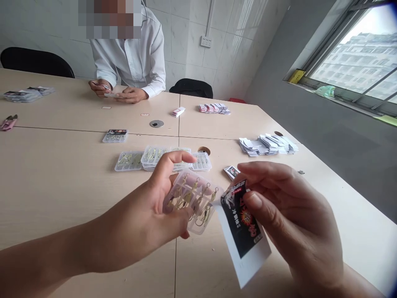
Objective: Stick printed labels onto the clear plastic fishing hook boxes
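My left hand (149, 215) grips a clear plastic box (198, 203) with compartments, tilted above the table. Inside it lie several fishing hooks with yellowish cords. Between the thumb and fingers of my right hand (285, 215) is a black-and-white printed sticker label (240, 223), bent at its upper end. The label's left edge is close beside the box; whether they touch I cannot tell. Behind my left hand sits a stack of similar hook boxes (155, 155). Near my right fingertips a small pile of black labels (231, 171) lies on the table.
Stacks of white paper slips (268, 145) lie at the right, with red-edged slips (214, 109) farther back. A labelled box (115, 136) stands left of centre. Across the table (77, 174) a person in a white shirt (133, 62) handles small items. More boxes (23, 95) lie far left.
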### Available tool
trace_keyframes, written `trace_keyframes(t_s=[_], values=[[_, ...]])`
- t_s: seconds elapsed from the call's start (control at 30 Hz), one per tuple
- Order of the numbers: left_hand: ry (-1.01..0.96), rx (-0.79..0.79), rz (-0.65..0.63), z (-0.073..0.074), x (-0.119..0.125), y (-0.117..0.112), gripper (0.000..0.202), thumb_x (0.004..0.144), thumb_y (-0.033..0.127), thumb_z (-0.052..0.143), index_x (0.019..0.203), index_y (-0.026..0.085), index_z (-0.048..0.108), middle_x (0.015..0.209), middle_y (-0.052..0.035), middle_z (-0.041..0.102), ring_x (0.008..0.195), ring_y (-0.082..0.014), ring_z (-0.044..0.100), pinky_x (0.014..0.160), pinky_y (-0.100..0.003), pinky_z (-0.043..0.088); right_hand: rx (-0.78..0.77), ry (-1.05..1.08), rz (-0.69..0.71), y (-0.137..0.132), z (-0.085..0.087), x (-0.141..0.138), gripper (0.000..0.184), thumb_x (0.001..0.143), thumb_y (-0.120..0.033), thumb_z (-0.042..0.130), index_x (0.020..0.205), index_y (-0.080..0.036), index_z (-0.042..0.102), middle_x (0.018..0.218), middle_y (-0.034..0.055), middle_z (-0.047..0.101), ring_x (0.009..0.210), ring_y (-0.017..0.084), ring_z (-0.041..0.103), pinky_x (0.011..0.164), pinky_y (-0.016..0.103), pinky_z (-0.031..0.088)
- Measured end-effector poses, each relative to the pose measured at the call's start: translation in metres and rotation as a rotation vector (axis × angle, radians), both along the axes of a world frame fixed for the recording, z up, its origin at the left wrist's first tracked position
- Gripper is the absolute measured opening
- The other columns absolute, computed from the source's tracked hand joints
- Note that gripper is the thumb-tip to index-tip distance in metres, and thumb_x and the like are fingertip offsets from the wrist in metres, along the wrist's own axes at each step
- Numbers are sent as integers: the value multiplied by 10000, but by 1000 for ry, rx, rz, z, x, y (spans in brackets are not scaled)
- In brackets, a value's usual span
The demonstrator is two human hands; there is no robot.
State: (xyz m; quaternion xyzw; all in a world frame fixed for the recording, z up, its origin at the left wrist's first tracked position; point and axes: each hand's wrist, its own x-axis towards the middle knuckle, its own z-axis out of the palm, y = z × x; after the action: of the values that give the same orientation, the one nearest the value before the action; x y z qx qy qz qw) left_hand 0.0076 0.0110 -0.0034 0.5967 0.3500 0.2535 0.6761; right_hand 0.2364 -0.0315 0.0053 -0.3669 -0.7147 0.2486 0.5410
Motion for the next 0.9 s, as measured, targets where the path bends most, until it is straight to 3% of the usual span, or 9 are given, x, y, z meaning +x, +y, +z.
trace_keyframes(t_s=[0.2,0.37,0.47,0.53,0.67,0.77,0.9], values=[[25,0,12,2,4,1,389,953,374,692,1270,396,468,996,52,686,744,-112,608,701,-191,555,-224,149,61,-6,1,-2,174,973,-151,715,1003,-299,629,905,-64,684,776,46,694,733,85,584],[14,81,-3,-1,1,3,497,955,391,702,1401,448,490,1104,61,731,884,-125,685,778,-166,580,-178,-57,125,-8,4,1,139,999,-129,654,993,-268,666,852,-62,712,735,43,672,686,96,563],[13,95,-7,-5,0,2,476,954,438,712,1381,430,502,1000,70,748,833,-117,713,701,-123,581,-122,-139,106,-7,6,2,123,995,-126,662,1023,-241,695,892,-50,748,805,45,692,751,98,560],[26,118,-8,-6,-1,2,453,946,457,726,1364,432,551,1108,67,760,929,-123,740,760,-111,595,-90,-172,98,-6,7,1,107,996,-136,667,1046,-222,707,917,-36,754,841,48,700,781,98,559],[50,163,-3,-7,-2,4,427,959,464,712,1373,477,607,1509,94,618,1328,-206,649,1013,-175,571,-60,-208,83,-5,5,0,97,1000,-160,669,1079,-195,714,933,-11,752,857,60,709,781,110,567],[35,176,-37,-6,-3,5,406,989,487,658,1390,486,595,1566,96,576,1368,-249,628,1041,-244,587,-47,-212,73,-6,4,-1,114,997,-141,665,1092,-181,714,936,-1,754,868,64,716,782,107,570],[36,240,-60,-6,-6,2,388,1017,488,610,1403,523,581,1542,120,596,1416,-251,583,1068,-256,569,-16,-195,78,-7,3,-3,134,984,-105,665,1098,-148,721,928,16,760,855,65,727,780,93,578]])
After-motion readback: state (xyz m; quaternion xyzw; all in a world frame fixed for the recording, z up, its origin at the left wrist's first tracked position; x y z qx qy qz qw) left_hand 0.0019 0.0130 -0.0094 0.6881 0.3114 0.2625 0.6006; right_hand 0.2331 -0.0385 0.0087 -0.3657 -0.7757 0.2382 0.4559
